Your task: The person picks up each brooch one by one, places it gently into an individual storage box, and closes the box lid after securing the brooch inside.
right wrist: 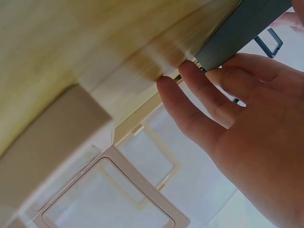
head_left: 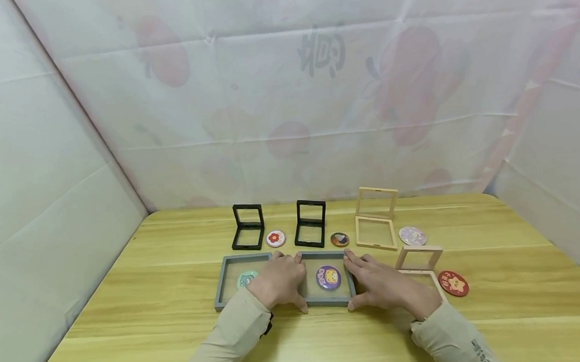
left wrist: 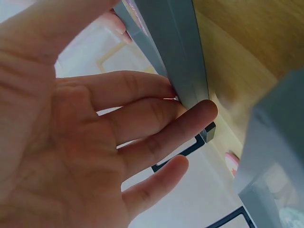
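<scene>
A grey display frame [head_left: 330,301] lies flat on the table in the head view, with a round purple badge [head_left: 328,278] inside its border. My left hand [head_left: 281,278] grips its left side, thumb at the near corner and index finger at the far one. On the right side my right hand [head_left: 380,282] holds it likewise between thumb and forefinger. In the left wrist view the grey border [left wrist: 175,42] runs past my fingertips. The right wrist view shows fingertips [right wrist: 190,71] by the frame's edge [right wrist: 237,35].
Left of my hand is another grey frame [head_left: 221,283] with a teal badge [head_left: 247,279], partly hidden. Behind stand two open black frames [head_left: 247,248] and an open wooden frame [head_left: 376,245]. A pinkish frame [head_left: 419,249] and red badge [head_left: 453,283] are at right.
</scene>
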Demonstrator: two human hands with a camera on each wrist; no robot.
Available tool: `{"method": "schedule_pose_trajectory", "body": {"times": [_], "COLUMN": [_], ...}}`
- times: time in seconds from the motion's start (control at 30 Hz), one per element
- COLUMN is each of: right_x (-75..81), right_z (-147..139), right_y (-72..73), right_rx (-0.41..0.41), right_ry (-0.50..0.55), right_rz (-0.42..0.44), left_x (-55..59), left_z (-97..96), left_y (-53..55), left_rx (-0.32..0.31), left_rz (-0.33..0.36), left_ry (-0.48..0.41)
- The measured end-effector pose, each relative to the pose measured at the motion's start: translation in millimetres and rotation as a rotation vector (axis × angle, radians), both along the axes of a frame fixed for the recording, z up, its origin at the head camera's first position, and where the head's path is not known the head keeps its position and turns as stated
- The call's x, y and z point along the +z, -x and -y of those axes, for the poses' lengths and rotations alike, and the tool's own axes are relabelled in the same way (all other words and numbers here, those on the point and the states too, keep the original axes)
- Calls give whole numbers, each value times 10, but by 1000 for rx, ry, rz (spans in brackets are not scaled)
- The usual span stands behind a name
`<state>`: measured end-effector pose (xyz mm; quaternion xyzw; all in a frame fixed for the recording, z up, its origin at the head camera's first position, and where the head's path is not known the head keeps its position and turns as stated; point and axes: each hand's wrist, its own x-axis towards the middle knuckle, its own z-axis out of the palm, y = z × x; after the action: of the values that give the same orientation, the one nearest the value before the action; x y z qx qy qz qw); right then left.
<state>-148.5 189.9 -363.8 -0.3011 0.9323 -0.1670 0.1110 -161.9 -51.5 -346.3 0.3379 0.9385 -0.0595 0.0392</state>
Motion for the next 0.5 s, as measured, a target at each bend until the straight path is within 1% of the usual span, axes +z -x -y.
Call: {"method": "schedule_pose_trajectory", "body": {"times": [0.23, 0.5], "right_x": [-6, -15], "right_z": [-7, -14], "right_y": [0, 13], "right_rx": [-11, -11], "right_ry": [20, 17], "right_rz": [16, 14], "left_x": [8, 11], "left_z": [-9, -13], "left_y": [-6, -21], "left_rx": [-9, -1], "left_rz": [-35, -38], "left_ry": [5, 7]}}
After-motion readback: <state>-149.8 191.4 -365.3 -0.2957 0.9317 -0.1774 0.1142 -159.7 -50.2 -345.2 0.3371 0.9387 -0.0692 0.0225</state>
